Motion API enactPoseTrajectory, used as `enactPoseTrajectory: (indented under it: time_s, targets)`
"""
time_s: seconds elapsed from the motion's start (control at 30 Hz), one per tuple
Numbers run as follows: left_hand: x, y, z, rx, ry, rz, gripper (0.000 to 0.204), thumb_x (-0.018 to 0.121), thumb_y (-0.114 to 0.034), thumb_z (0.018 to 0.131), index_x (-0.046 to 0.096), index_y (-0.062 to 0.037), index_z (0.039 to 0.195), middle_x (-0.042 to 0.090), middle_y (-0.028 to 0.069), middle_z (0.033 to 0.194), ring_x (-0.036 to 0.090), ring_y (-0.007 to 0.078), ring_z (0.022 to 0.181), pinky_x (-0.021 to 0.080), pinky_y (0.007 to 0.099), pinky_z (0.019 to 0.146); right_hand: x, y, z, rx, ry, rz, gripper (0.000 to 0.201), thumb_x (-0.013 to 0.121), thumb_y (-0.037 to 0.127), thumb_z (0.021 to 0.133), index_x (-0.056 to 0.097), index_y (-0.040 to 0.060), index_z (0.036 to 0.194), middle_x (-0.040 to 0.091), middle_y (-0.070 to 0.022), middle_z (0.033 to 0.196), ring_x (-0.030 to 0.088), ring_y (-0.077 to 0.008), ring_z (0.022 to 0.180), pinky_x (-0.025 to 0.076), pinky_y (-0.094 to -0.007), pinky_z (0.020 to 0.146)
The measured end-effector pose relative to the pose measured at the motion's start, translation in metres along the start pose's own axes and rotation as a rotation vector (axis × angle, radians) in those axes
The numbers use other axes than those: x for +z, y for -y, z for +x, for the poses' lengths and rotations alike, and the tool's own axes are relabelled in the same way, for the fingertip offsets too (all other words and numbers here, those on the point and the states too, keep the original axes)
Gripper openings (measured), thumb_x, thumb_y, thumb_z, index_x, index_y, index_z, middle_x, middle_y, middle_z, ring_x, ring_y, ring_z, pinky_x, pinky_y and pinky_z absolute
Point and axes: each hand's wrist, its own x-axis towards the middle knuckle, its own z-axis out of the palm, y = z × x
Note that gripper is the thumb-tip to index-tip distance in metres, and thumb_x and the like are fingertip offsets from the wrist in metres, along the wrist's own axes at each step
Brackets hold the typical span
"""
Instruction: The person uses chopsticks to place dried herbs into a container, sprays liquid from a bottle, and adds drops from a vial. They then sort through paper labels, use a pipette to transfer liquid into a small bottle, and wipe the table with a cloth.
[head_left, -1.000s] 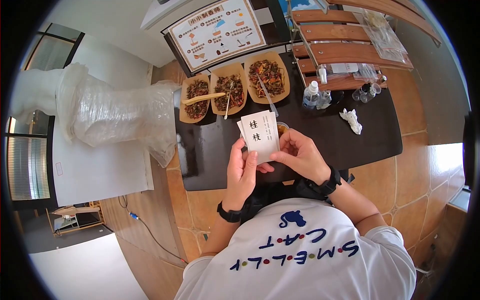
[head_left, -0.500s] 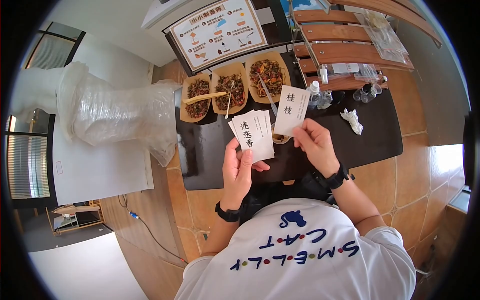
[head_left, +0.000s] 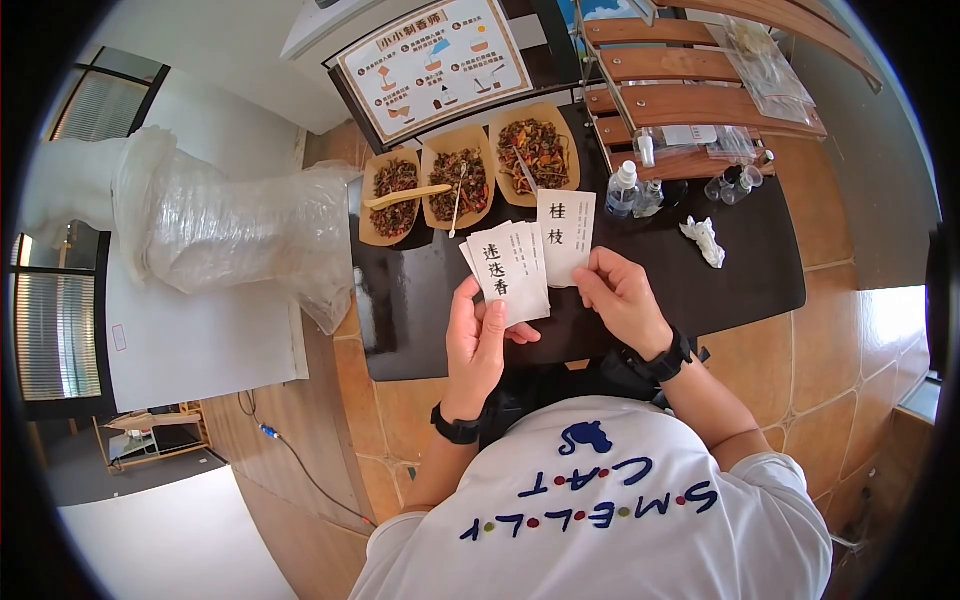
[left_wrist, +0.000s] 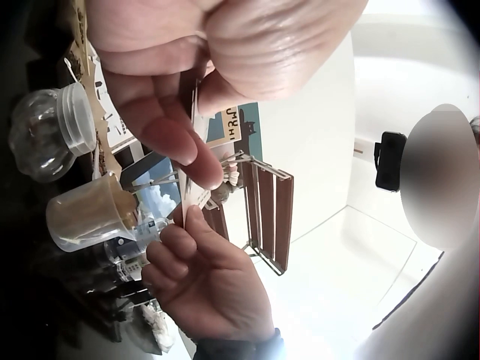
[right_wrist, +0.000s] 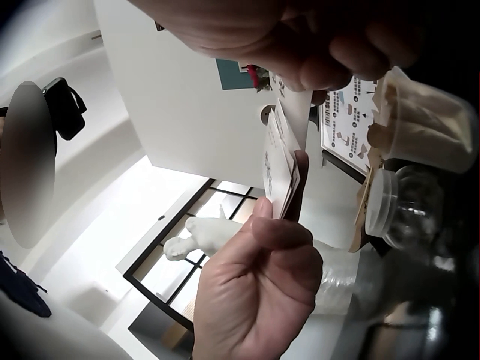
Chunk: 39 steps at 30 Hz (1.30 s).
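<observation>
In the head view the left hand grips a fanned stack of white printed cards, thumb on the front card. The right hand pinches a single white card by its lower edge, upright beside the stack and close against its right side. From the right wrist view, the stack stands between the left hand's thumb and fingers. The left wrist view has the right hand holding its card between thumb and fingers.
Three paper trays of dried plant pieces line the table's back edge. Bottles and a crumpled tissue lie to the right, beside a slatted wooden rack. A clear jar and plastic cup stand near the hands.
The right hand has drawn the front card off the stack, raised it to the right, then brought it back left and lower beside the stack. Another card's face now shows in the left hand.
</observation>
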Motion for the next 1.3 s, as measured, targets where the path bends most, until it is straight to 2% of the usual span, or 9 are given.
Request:
enactPoseTrajectory:
  time_s: [0.47, 0.63, 0.7, 0.8, 0.87, 0.9, 0.97, 1.07, 1.3]
  targets:
    - [0.000, 0.001, 0.001, -0.012, 0.012, 0.004, 0.044, 0.047, -0.021, 0.109, 0.035, 0.0019, 0.144, 0.071, 0.0152, 0.107, 0.071, 0.0174, 0.074, 0.055, 0.0260, 0.067, 0.005, 0.010, -0.003, 0.012, 0.072, 0.005, 0.018, 0.058, 0.012, 0.103, 0.060, 0.0015, 0.088, 0.055, 0.0027, 0.070, 0.047, -0.0045, 0.065, 0.040, -0.0233, 0.058]
    - [0.001, 0.004, 0.000, -0.014, 0.037, -0.004, 0.043, 0.048, -0.021, 0.109, 0.036, 0.0014, 0.144, 0.071, 0.0149, 0.107, 0.070, 0.0170, 0.074, 0.055, 0.0257, 0.066, 0.012, 0.006, -0.007, 0.023, 0.261, -0.053, 0.019, 0.054, 0.013, 0.104, 0.062, 0.0009, 0.092, 0.057, -0.0001, 0.069, 0.050, -0.0093, 0.065, 0.043, -0.0270, 0.060]
    - [0.000, 0.003, 0.000, -0.013, 0.035, 0.000, 0.043, 0.048, -0.021, 0.109, 0.036, 0.0011, 0.144, 0.071, 0.0149, 0.107, 0.070, 0.0169, 0.074, 0.056, 0.0257, 0.066, 0.013, 0.006, -0.007, 0.041, 0.282, -0.046, 0.019, 0.053, 0.014, 0.105, 0.062, 0.0013, 0.093, 0.058, -0.0016, 0.069, 0.052, -0.0105, 0.064, 0.044, -0.0278, 0.061]
    - [0.000, 0.003, 0.000, -0.008, 0.036, -0.005, 0.043, 0.048, -0.021, 0.109, 0.037, 0.0005, 0.144, 0.071, 0.0149, 0.108, 0.070, 0.0168, 0.074, 0.056, 0.0258, 0.066, 0.017, 0.010, -0.007, 0.034, 0.281, -0.071, 0.023, 0.055, 0.017, 0.105, 0.061, 0.0008, 0.091, 0.058, -0.0018, 0.069, 0.053, -0.0112, 0.063, 0.045, -0.0283, 0.060]
    - [0.001, 0.004, 0.000, -0.004, 0.039, -0.014, 0.043, 0.048, -0.022, 0.109, 0.037, 0.0002, 0.144, 0.070, 0.0149, 0.108, 0.070, 0.0168, 0.074, 0.056, 0.0259, 0.067, 0.019, 0.008, -0.007, 0.008, 0.160, -0.068, 0.023, 0.066, 0.020, 0.099, 0.060, 0.0013, 0.087, 0.058, -0.0012, 0.069, 0.052, -0.0098, 0.061, 0.045, -0.0278, 0.058]
    - [0.001, 0.004, 0.000, -0.010, 0.040, -0.023, 0.043, 0.048, -0.022, 0.109, 0.037, 0.0001, 0.144, 0.070, 0.0150, 0.109, 0.070, 0.0169, 0.074, 0.056, 0.0259, 0.067, 0.020, 0.008, -0.006, 0.008, 0.160, -0.069, 0.023, 0.066, 0.020, 0.099, 0.060, 0.0013, 0.087, 0.058, -0.0012, 0.069, 0.052, -0.0098, 0.061, 0.045, -0.0278, 0.058]
    - [0.002, 0.004, 0.000, -0.015, 0.041, -0.032, 0.043, 0.048, -0.022, 0.109, 0.037, -0.0001, 0.144, 0.070, 0.0151, 0.110, 0.070, 0.0170, 0.074, 0.056, 0.0259, 0.067, 0.019, 0.007, -0.005, -0.032, 0.084, -0.122, 0.026, 0.078, 0.020, 0.090, 0.060, 0.0021, 0.085, 0.057, -0.0005, 0.068, 0.050, -0.0078, 0.061, 0.045, -0.0264, 0.057]
    - [0.002, 0.006, 0.000, -0.018, 0.054, -0.033, 0.043, 0.048, -0.021, 0.108, 0.037, 0.0000, 0.144, 0.070, 0.0153, 0.110, 0.070, 0.0171, 0.074, 0.056, 0.0257, 0.067, 0.017, 0.009, -0.003, 0.001, 0.077, -0.111, 0.028, 0.084, 0.018, 0.084, 0.061, 0.0030, 0.083, 0.057, 0.0000, 0.067, 0.048, -0.0065, 0.061, 0.043, -0.0257, 0.055]
    - [0.002, 0.007, 0.000, -0.023, 0.058, -0.026, 0.044, 0.048, -0.020, 0.108, 0.035, 0.0004, 0.146, 0.070, 0.0160, 0.111, 0.071, 0.0177, 0.076, 0.056, 0.0264, 0.068, 0.018, 0.000, -0.002, 0.017, 0.076, -0.133, 0.025, 0.081, 0.016, 0.087, 0.061, 0.0022, 0.080, 0.055, 0.0000, 0.064, 0.047, -0.0070, 0.058, 0.040, -0.0267, 0.053]
